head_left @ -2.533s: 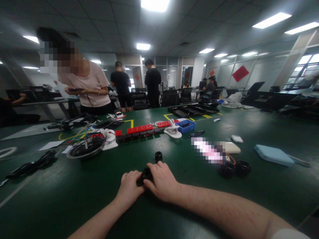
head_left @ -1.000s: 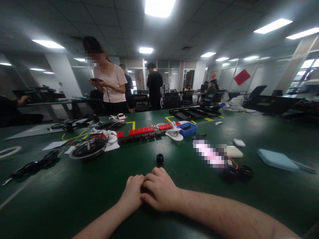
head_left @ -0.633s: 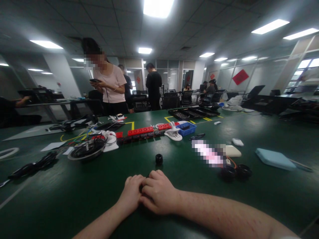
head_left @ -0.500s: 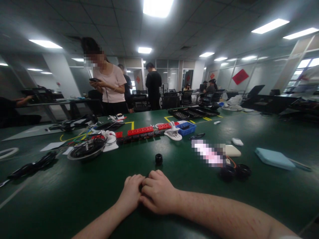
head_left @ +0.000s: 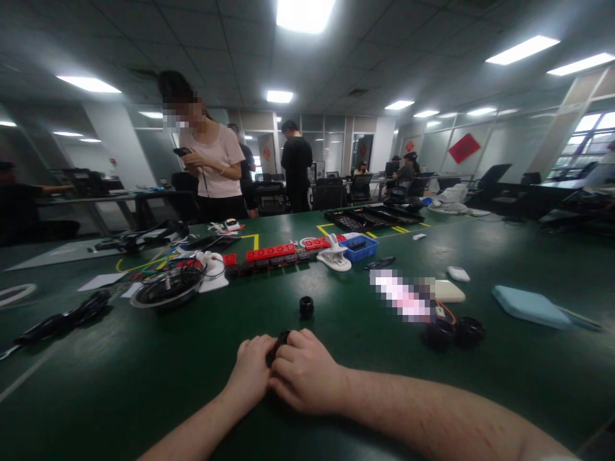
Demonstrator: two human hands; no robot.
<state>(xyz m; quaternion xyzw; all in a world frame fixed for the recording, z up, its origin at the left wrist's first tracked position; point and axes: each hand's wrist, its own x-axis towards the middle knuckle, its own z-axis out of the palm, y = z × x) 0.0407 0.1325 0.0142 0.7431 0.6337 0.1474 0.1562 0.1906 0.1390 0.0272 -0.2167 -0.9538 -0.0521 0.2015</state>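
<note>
Both my hands rest together on the green table (head_left: 144, 378) near its front edge. My left hand (head_left: 250, 371) and my right hand (head_left: 305, 371) are closed round one small black round part (head_left: 279, 340), of which only the top edge shows between the fingers. A second small black cylindrical part (head_left: 306, 307) stands on the table just beyond my hands, apart from them.
Two black round parts (head_left: 454, 332) lie to the right by a white case (head_left: 448, 291) and a pale blue pad (head_left: 528, 307). A cable bowl (head_left: 166, 288), red strips (head_left: 271, 251) and a blue bin (head_left: 359, 247) sit further back. A person (head_left: 211, 169) stands behind the table.
My hands closed in together over the black part and shifted slightly; its top edge now peeks out again. The standing person straightened and stepped right.
</note>
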